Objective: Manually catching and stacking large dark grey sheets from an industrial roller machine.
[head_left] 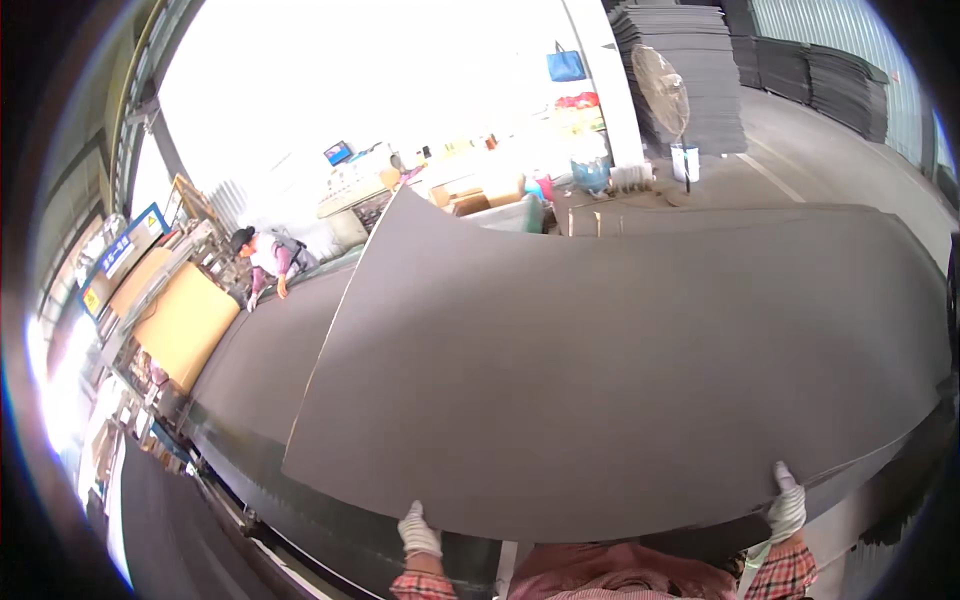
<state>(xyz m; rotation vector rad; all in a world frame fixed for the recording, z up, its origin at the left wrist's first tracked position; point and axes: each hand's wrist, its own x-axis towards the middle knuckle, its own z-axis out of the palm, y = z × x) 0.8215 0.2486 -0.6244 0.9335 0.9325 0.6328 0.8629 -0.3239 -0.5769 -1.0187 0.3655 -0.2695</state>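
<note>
A large, thin dark grey sheet [560, 380] spreads in front of me, its far left corner raised and its surface bowed. My left hand [418, 532], in a whitish glove, grips the near edge toward the sheet's left end, thumb on top. Farther right along that same edge, my gloved right hand [787, 503] also holds on, thumb over the upper face. The other fingers of both hands are hidden beneath the sheet. Another dark sheet [270, 335] lies on the long machine table, partly covered by the one I hold.
A co-worker [272, 262] leans over the table's far left end, beside a machine with a yellow panel [190, 325]. Behind stand a fan [662, 92], a white bucket [686, 162] and a tall stack of grey sheets [685, 80]. More dark sheets [175, 520] lie at lower left.
</note>
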